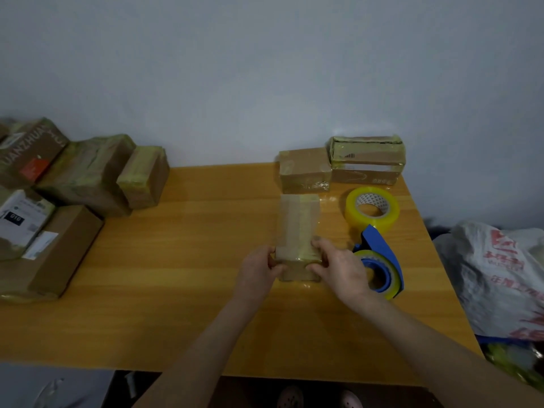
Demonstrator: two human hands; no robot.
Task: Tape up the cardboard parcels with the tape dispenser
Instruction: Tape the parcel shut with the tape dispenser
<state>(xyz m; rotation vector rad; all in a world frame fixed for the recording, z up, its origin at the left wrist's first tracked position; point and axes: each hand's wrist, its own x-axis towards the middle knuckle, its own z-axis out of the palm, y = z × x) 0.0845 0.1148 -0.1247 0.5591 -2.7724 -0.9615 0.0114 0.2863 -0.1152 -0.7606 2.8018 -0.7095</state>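
Observation:
A small cardboard parcel (298,228) with clear tape over its top lies lengthwise on the wooden table (182,275), right of centre. My left hand (259,272) grips its near left corner, thumb on top. My right hand (338,270) grips the near right corner, fingers curled round the edge. The blue tape dispenser (379,257), loaded with a yellowish roll, lies on the table just right of my right hand, untouched. A spare roll of yellowish tape (372,209) lies flat beyond it.
Two taped parcels (304,169) (366,159) sit at the back right against the wall. Several cardboard boxes (85,175) are stacked at the table's left end. A white plastic bag (500,278) sits off the right edge.

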